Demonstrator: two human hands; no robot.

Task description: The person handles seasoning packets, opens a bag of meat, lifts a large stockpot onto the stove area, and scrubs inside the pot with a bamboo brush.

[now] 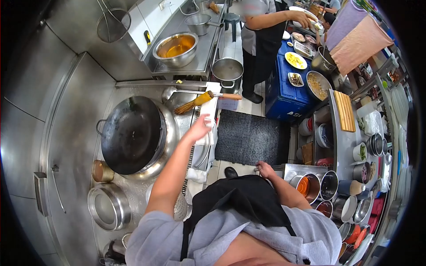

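My left hand [198,129] reaches over the front edge of the stove with its fingers stretched out and nothing seen in them. Just beyond its fingertips lies a bamboo wok brush [194,103] with a yellow-wrapped handle. A ladle [168,93] with a wooden grip [230,96] rests beside the brush. To the left of this hand sits a large dark wok [132,135] with only a few small specks inside. My right hand [266,170] is by the corner of the metal counter, its fingers curled; whatever they may hold is too small to make out.
A steel bowl of orange liquid [176,48] and a saucepan [198,24] stand on the back counter. A pot [227,71] is near a co-worker [262,42] holding a plate. Blue bins [287,95] bear food dishes. A black mat [253,136] covers the floor. Seasoning pots [306,185] are at right.
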